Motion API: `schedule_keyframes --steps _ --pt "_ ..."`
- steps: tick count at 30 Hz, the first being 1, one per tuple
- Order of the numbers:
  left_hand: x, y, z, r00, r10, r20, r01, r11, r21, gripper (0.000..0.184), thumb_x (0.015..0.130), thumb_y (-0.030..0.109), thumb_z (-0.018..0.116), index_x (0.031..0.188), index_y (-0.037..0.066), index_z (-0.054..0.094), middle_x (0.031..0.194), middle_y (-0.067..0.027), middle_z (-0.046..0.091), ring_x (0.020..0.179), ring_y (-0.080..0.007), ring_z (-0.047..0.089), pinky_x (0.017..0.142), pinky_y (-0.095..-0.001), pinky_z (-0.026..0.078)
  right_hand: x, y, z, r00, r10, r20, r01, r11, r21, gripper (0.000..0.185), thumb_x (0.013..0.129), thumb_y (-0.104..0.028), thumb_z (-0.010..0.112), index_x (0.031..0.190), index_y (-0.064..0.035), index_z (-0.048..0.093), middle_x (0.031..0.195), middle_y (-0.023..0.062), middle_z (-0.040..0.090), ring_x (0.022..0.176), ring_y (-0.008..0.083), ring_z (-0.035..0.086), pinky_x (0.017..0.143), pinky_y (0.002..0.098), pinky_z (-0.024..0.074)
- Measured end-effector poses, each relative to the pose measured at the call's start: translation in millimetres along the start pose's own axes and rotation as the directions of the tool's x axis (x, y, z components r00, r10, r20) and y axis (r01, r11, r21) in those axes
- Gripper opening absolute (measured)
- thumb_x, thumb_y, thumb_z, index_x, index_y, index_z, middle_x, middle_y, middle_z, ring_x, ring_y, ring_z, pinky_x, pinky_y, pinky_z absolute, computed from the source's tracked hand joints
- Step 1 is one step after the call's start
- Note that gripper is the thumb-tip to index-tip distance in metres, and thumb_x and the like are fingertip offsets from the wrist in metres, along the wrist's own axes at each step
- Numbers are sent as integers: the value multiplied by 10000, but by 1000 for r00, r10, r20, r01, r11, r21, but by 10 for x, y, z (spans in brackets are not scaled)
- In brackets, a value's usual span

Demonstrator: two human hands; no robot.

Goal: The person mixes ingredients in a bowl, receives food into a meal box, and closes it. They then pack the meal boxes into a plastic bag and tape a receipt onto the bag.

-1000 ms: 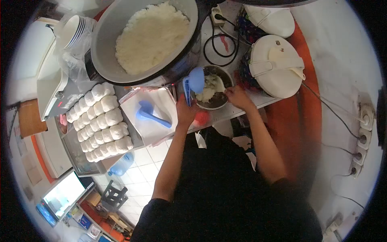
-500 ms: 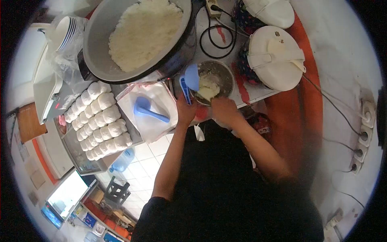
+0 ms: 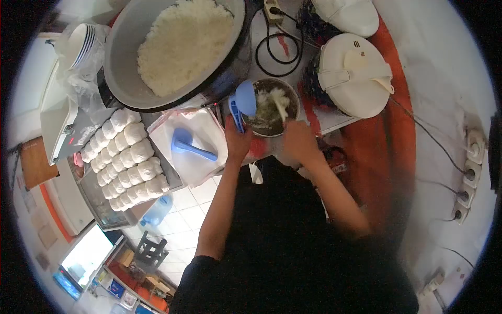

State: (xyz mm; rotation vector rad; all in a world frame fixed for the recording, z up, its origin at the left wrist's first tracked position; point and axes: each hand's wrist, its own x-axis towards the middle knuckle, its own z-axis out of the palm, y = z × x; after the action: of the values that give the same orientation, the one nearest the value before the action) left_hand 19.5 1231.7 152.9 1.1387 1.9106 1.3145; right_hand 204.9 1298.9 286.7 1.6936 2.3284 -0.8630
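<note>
My left hand (image 3: 238, 142) is closed round the handle of a blue rice scoop (image 3: 246, 98), whose round cup hangs over the left rim of a metal bowl (image 3: 297, 97). Some rice (image 3: 271, 98) lies inside the bowl along its wet-looking bottom. At the bowl's near edge my right hand (image 3: 300, 142), a little blurred, grips a pale rice paddle (image 3: 282, 111) that reaches into the rice. Another blue rice scoop (image 3: 183, 141) rests on a stack of white paper sheets (image 3: 209, 131) left of my left hand.
A large pot (image 3: 117, 68) of cooked rice (image 3: 183, 47) stands at the back left. Rows of white wrapped bundles (image 3: 128, 152) sit at the left. White-lidded containers (image 3: 355, 78) stand right of the bowl, and a black cable (image 3: 272, 70) loops behind it.
The paddle in my right hand now shows, raised through the rice, and my right hand has shifted slightly right. The scoop's cup has turned and tipped over the bowl's rim.
</note>
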Motion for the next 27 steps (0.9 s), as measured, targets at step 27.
schedule_keyframes --steps 27 --pt "-5 47 -34 989 -117 89 118 993 -2 244 811 96 692 996 10 558 805 -109 582 738 -269 592 715 -404 488 77 57 238 970 -170 171 205 956 -209 237 913 -110 510 1073 -15 657 984 230 703 883 379 721 725 513 574"
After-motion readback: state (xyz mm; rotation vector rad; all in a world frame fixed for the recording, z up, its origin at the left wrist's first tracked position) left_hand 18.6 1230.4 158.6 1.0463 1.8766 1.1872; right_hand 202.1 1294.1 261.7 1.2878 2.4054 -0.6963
